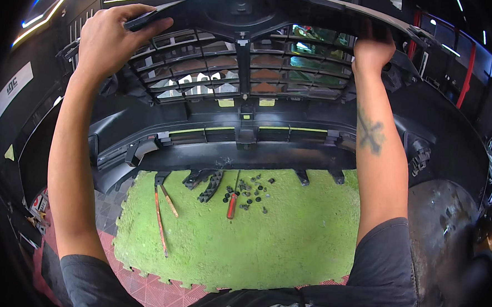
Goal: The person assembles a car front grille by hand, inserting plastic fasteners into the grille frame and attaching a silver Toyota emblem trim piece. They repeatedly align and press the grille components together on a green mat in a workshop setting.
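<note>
Both hands are up high here, spread wide and clamped on the top edge of a big black plastic grille. The left hand wraps the upper left corner with fingers curled over the rim, and the right hand pinches the upper right end. Gripping it at both ends makes sense, since a long floppy part like this would twist if held from one side. The grille sits against the inside of a black bumper that stands on its edge on the floor, slats lined up over the opening. Down on the green mat there's a red-handled screwdriver, a scatter of small black clips and a couple of long thin tools, all parked within easy reach.
</note>
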`<state>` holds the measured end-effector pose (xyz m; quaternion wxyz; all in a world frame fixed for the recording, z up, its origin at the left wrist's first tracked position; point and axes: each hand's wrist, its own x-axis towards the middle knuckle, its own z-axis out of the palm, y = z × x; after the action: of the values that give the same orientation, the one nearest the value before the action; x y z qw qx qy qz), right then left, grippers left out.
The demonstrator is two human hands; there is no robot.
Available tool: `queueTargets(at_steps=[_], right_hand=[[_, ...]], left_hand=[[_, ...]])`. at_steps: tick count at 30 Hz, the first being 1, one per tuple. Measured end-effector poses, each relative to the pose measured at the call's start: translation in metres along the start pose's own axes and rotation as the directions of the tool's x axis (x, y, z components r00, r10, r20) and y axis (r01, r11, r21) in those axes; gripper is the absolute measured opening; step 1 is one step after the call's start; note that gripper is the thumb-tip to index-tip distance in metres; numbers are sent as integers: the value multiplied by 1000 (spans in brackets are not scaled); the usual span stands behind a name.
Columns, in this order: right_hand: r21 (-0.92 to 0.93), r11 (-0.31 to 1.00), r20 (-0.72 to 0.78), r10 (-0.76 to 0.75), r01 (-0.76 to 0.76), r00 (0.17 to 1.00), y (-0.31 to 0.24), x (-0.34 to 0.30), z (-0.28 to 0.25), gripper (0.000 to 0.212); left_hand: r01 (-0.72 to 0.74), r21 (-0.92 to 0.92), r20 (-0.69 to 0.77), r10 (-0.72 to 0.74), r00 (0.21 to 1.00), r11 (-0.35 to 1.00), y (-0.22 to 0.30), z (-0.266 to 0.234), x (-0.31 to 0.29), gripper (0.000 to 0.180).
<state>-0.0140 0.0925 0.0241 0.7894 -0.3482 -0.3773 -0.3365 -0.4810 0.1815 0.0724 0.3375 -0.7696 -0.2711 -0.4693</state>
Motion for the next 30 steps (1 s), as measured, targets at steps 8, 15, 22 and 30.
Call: queueTargets(at_steps=[8,15,22,30], right_hand=[[549,768,167,285,-329,944,18,8,21,28],[374,876,91,291,-303,952,-6,-6,29,27],[206,936,151,260,-287,954,-1,-9,18,22],[-108,986,300,-87,124,950,28,10,4,17]], left_hand=[[9,63,44,-11,999,998,3,-4,-4,45],[-11,49,31,10,999,999,10,-3,-5,45],[31,24,60,-32,998,999,13,-3,-6,42],[-86,43,15,85,996,995,6,-3,-4,40]])
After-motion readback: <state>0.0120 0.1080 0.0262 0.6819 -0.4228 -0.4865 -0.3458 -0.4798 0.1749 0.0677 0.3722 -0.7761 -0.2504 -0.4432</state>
